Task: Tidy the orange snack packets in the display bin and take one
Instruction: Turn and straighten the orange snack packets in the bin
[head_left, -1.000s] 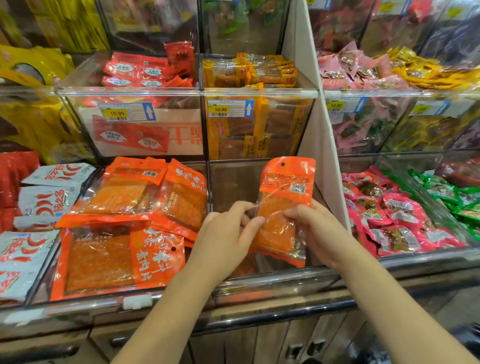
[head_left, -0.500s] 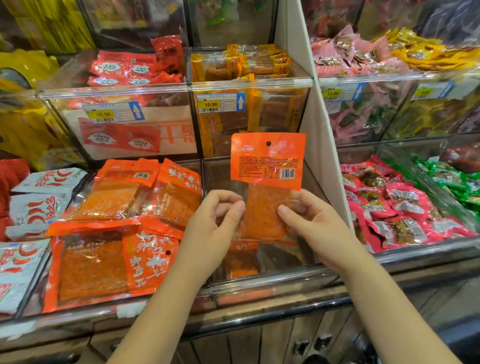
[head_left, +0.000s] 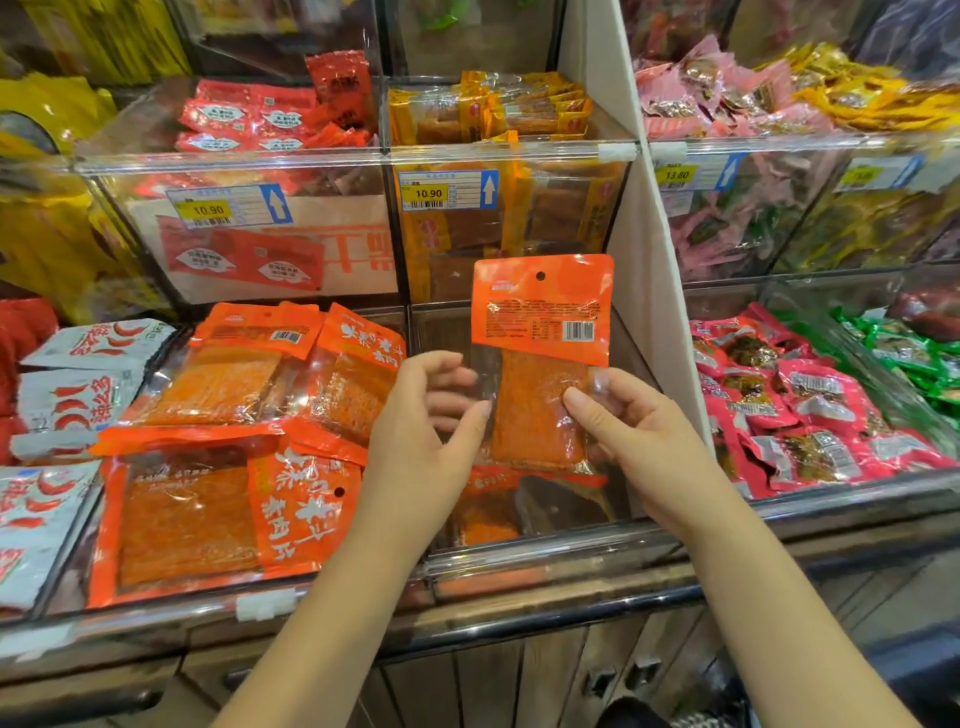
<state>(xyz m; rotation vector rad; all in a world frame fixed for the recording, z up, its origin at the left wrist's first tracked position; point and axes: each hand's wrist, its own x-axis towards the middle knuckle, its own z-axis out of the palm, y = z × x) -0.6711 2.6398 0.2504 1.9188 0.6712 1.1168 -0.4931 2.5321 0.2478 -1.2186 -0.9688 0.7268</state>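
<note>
Over bin (head_left: 540, 556), two hands (head_left: 415, 441) (head_left: 639, 441) pinching one packet (head_left: 540, 312)

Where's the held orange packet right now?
Head view, centre: the orange packet stands upright between the left hand and right hand, above the clear bin.

Glossy plastic packet (head_left: 541, 358), clear glossy acrylic bin (head_left: 545, 553), paper price tag (head_left: 448, 190), wood-look cabinet (head_left: 519, 680).

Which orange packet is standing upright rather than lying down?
The packet held between the left hand and right hand; the other orange packets lie flat in the bin.
</note>
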